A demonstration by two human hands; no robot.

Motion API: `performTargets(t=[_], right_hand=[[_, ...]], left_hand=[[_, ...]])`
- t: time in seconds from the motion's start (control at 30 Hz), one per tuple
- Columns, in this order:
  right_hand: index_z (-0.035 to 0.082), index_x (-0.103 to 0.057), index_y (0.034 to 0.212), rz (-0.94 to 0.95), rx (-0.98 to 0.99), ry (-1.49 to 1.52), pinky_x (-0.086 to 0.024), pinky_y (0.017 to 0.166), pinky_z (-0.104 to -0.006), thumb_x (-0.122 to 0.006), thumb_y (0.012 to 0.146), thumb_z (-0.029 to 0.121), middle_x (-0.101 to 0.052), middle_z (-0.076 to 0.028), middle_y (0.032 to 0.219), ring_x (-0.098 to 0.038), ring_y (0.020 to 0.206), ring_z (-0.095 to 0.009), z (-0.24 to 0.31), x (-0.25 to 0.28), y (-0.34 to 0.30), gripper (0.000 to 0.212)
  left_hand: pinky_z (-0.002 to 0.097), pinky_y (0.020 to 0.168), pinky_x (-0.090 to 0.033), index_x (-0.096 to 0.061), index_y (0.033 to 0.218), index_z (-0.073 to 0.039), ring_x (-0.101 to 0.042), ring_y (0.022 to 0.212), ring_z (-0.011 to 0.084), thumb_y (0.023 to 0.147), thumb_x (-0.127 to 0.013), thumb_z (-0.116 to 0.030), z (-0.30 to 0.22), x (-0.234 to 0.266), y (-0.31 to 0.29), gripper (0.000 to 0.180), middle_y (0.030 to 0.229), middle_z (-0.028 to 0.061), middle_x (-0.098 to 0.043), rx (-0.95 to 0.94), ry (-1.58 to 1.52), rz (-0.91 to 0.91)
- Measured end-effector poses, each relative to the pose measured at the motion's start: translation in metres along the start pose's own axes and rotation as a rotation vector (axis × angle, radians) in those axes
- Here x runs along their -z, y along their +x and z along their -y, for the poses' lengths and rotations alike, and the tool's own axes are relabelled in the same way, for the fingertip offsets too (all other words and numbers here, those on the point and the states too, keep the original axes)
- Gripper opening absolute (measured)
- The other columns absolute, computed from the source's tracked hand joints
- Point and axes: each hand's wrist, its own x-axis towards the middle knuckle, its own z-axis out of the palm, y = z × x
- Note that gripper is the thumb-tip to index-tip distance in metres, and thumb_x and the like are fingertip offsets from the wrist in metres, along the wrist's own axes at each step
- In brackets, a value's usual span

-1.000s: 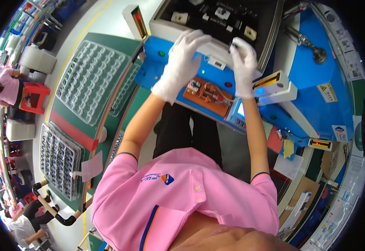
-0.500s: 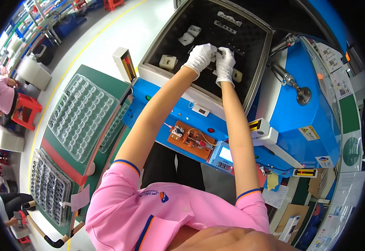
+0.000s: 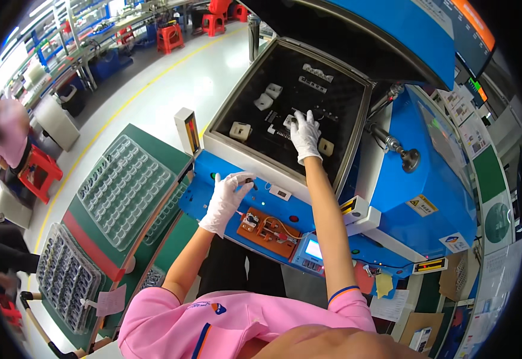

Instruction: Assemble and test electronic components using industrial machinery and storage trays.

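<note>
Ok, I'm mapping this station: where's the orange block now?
In the head view, below centre: on the blue machine's front, between the left hand and the lit screen.

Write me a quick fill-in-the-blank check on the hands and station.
1. The hand over the black bed is the ____ one.
2. The left hand, with a small dark piece, wears a ____ glove.
3. The plastic trays lie on the person's ____ side.

Missing words: right; white; left.
</note>
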Motion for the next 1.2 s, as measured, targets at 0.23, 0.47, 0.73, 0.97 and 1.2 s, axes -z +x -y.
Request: performTargets(t=[0.23, 0.47, 0.73, 0.97, 1.2], right_hand=[[0.007, -0.058, 0.110, -0.193, 0.490, 0.093, -0.045, 0.087, -0.0477, -0.071, 0.082, 0.006, -0.063, -0.014, 0.102, -0.058, 0.098, -0.037, 0.033, 0.092, -0.171, 0.030], [0.009, -0.052, 0.101, 0.141, 0.365, 0.028, -0.042, 0.081, -0.0491, -0.075, 0.076, 0.008, -0.055, -0.015, 0.095, -0.056, 0.095, -0.037, -0.019, 0.095, -0.243, 0.034], [0.007, -0.050, 0.094, 0.183, 0.419, 0.048, -0.046, 0.081, -0.0452, -0.075, 0.073, 0.002, -0.055, -0.016, 0.090, -0.058, 0.089, -0.037, -0.027, 0.080, -0.231, 0.033], [0.007, -0.058, 0.124, 0.181, 0.522, 0.222, -0.044, 0.099, -0.0431, -0.070, 0.090, 0.011, -0.060, -0.013, 0.119, -0.056, 0.112, -0.031, -0.027, 0.112, -0.269, 0.036], [0.009, -0.067, 0.113, 0.308, 0.675, 0.296, -0.043, 0.102, -0.0432, -0.070, 0.092, 0.021, -0.065, -0.011, 0.117, -0.057, 0.114, -0.029, -0.035, 0.095, -0.268, 0.025]], left_hand=[[0.0747, 0.111, -0.004, -0.070, 0.112, -0.018, -0.062, 0.113, 0.0211, 0.097, -0.063, -0.020, 0.034, -0.003, -0.009, 0.017, 0.116, -0.0012, -0.067, -0.132, 0.210, 0.056], [0.0607, 0.112, -0.019, -0.071, 0.109, -0.015, -0.064, 0.107, 0.0255, 0.097, -0.061, -0.023, 0.047, 0.007, 0.005, 0.017, 0.108, 0.0051, -0.070, -0.155, 0.248, 0.046], [0.0663, 0.104, -0.031, -0.073, 0.111, -0.012, -0.067, 0.099, 0.0304, 0.096, -0.061, -0.024, 0.048, 0.008, 0.002, 0.023, 0.100, 0.0110, -0.070, -0.203, 0.297, -0.019], [0.0346, 0.090, -0.052, -0.073, 0.119, -0.013, -0.065, 0.094, 0.0223, 0.094, -0.065, -0.019, -0.006, 0.116, -0.038, 0.028, 0.099, 0.0099, -0.068, -0.257, 0.118, -0.097], [0.0391, 0.081, -0.054, -0.072, 0.107, -0.010, -0.068, 0.090, 0.0338, 0.091, -0.063, -0.026, 0.048, 0.315, -0.018, 0.025, 0.090, 0.0174, -0.072, 0.117, 0.750, -0.365]])
